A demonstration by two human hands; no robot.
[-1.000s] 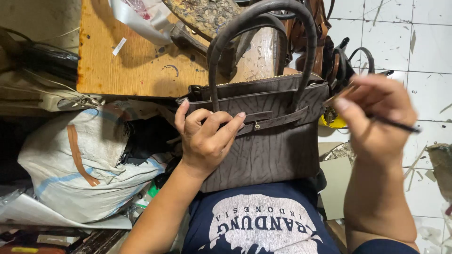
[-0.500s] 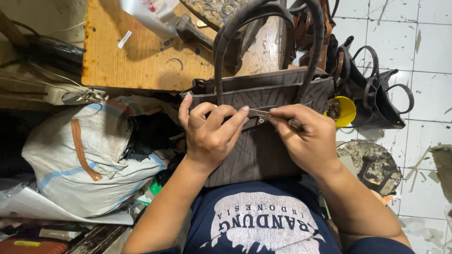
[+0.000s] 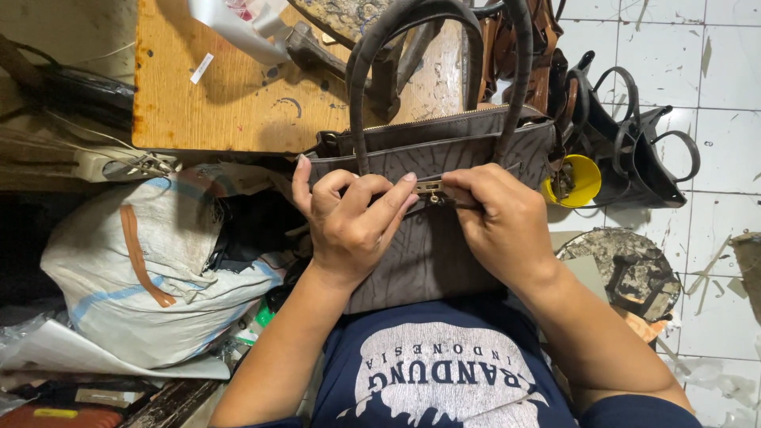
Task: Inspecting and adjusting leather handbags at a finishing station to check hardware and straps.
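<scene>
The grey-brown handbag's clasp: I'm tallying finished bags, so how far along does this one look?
Done: the grey-brown textured handbag has both handles and its top zip in place. In hand: the left hand and right hand pinch at the small gold metal clasp on the front strap. Left: whether the clasp is fixed cannot be told.

Handbag [image 3: 428,261] on lap, table [image 3: 230,103] behind, sack [image 3: 151,269] left.

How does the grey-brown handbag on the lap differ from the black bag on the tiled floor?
The grey-brown handbag lies on the person's lap, both hands on it: left hand and right hand pinch at its small gold clasp. The black bag sits untouched on the white tiled floor. The handbag looks matte and textured; the black bag looks smooth and glossy. Both have looped carry handles.
</scene>
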